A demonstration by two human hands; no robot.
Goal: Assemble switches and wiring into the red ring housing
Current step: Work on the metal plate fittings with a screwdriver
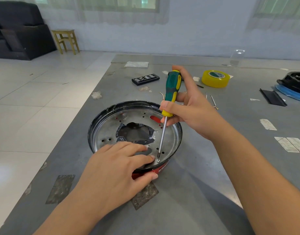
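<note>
The red ring housing (162, 167) lies on the grey table, its black rim up and a perforated metal plate (108, 128) with a central hole inside. My left hand (118, 168) grips the near rim, thumb on the red outer wall and fingers lying flat inside on the plate. My right hand (188, 106) holds a green and yellow screwdriver (171, 92) almost upright. Its tip meets a small screw (158, 160) at the near edge of the plate, just beside my left fingertips.
Beyond the housing lie a black bit case (145, 79), a yellow tape roll (215, 78), thin metal wires (213, 102) and a black strip (272, 97). A black and blue part (293, 85) sits at the right edge. The table's left edge (74, 119) runs diagonally; tape patches (60, 189) mark it.
</note>
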